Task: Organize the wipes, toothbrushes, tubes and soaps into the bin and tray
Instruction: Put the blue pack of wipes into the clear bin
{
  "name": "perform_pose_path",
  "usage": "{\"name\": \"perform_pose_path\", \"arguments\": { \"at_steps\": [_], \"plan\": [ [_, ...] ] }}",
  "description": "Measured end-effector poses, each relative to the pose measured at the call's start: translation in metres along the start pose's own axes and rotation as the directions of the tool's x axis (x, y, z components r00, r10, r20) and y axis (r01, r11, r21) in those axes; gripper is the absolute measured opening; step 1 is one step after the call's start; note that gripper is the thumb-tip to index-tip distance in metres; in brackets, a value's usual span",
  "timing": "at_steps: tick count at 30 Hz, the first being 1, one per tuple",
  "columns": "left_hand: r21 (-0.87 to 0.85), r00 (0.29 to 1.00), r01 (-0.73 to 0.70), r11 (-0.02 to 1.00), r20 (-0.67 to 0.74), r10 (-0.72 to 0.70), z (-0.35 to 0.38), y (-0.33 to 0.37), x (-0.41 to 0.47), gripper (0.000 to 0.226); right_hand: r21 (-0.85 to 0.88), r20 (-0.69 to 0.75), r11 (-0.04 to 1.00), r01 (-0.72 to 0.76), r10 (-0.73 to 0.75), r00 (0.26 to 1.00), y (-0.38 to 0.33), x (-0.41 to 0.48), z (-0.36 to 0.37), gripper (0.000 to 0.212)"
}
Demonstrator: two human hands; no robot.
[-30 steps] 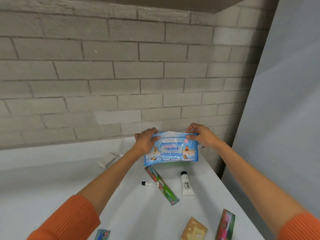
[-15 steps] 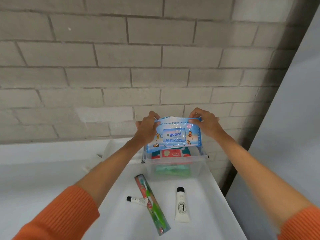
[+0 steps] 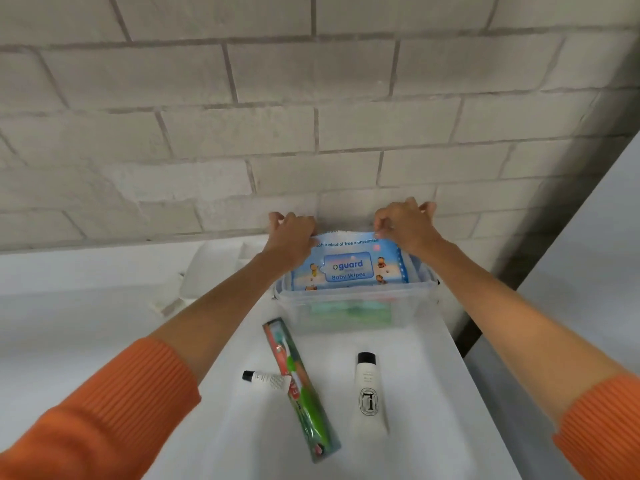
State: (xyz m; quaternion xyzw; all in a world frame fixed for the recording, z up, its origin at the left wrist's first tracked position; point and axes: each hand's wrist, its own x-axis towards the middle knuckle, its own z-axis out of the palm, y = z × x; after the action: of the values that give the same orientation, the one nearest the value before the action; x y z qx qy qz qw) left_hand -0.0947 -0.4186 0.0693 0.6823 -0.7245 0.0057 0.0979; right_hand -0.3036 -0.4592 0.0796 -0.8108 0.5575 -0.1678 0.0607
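A blue pack of baby wipes [image 3: 349,266] stands upright and partly sunk into a clear plastic bin [image 3: 353,311] at the back of the white table, against the brick wall. My left hand [image 3: 292,239] grips the pack's top left corner and my right hand [image 3: 403,225] pinches its top right corner. Green and red packs show dimly through the bin's wall. In front of the bin lie a packaged green toothbrush [image 3: 299,388], a small white tube [image 3: 266,379] with a black cap touching it, and a larger white tube [image 3: 369,393].
A white tray [image 3: 211,268] sits left of the bin, partly behind my left arm, with a small pale object [image 3: 166,304] at its front corner. The table's right edge runs close beside the bin and the larger tube. A grey panel rises on the right.
Both hands have lowered the wipes pack from above the bin down into it. The view has tilted down and closer to the bin.
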Motion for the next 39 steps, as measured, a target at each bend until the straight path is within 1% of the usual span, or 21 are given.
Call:
{"name": "perform_pose_path", "arguments": {
  "at_steps": [3,6,8,10,13,15,17,21,24,27,31,32,35,39],
  "plan": [
    [0.135,1.0,-0.005,0.991,-0.003,0.005,0.006,0.003,0.005,0.018,-0.099,-0.032,0.995,-0.019,0.016,0.999,-0.006,0.005,0.008,0.007],
    [0.222,1.0,0.01,0.975,-0.003,-0.009,0.012,0.01,0.007,0.018,-0.224,-0.042,0.973,-0.051,0.043,0.998,-0.009,0.009,0.014,0.008],
    [0.248,1.0,0.015,0.969,-0.001,-0.016,0.014,0.014,0.005,0.018,-0.301,-0.036,0.951,-0.069,0.061,0.997,-0.011,0.01,0.019,0.009],
    [0.215,0.999,0.015,0.976,-0.031,-0.009,0.015,0.017,0.003,0.017,-0.338,-0.048,0.938,-0.078,0.065,0.997,-0.012,0.011,0.021,0.011],
    [0.116,0.993,-0.015,0.993,-0.116,0.028,0.009,0.023,-0.007,0.024,-0.253,-0.086,0.965,-0.068,0.048,0.995,-0.016,0.004,0.015,0.016],
    [0.079,0.986,-0.037,0.996,-0.16,0.049,0.0,0.028,-0.017,0.027,-0.184,-0.115,0.981,-0.057,0.036,0.993,-0.02,-0.005,0.003,0.021],
    [0.059,0.977,-0.055,0.997,-0.204,0.066,-0.012,0.035,-0.031,0.027,-0.16,-0.165,0.986,-0.046,0.02,0.986,-0.026,-0.018,-0.009,0.024],
    [0.003,0.97,-0.085,0.996,-0.226,0.084,-0.03,0.05,-0.07,0.025,-0.111,-0.236,0.992,-0.056,0.028,0.971,-0.037,-0.056,-0.026,0.027],
    [-0.07,0.979,-0.106,0.992,-0.18,0.092,-0.037,0.06,-0.103,0.026,-0.054,-0.255,0.993,-0.102,0.085,0.963,-0.042,-0.09,-0.035,0.027],
    [-0.063,0.987,-0.128,0.99,-0.102,0.121,-0.037,0.074,-0.138,0.027,-0.062,-0.228,0.984,-0.17,0.151,0.962,-0.039,-0.131,-0.037,0.028],
    [-0.017,0.983,-0.185,0.983,-0.024,0.185,-0.025,0.09,-0.177,0.028,-0.034,-0.218,0.978,-0.204,0.192,0.957,-0.028,-0.188,-0.032,0.022],
    [-0.036,0.98,-0.2,0.979,-0.008,0.2,-0.021,0.093,-0.186,0.029,-0.03,-0.207,0.975,-0.22,0.209,0.956,-0.026,-0.2,-0.029,0.021],
    [-0.131,0.964,-0.249,0.96,0.061,0.258,-0.01,0.106,-0.214,0.033,-0.07,-0.142,0.962,-0.265,0.254,0.957,-0.018,-0.24,-0.02,0.023],
    [-0.125,0.931,-0.316,0.941,0.15,0.333,0.004,0.12,-0.242,0.039,-0.093,-0.017,0.944,-0.315,0.315,0.949,-0.008,-0.287,-0.006,0.026]
  ]
}}
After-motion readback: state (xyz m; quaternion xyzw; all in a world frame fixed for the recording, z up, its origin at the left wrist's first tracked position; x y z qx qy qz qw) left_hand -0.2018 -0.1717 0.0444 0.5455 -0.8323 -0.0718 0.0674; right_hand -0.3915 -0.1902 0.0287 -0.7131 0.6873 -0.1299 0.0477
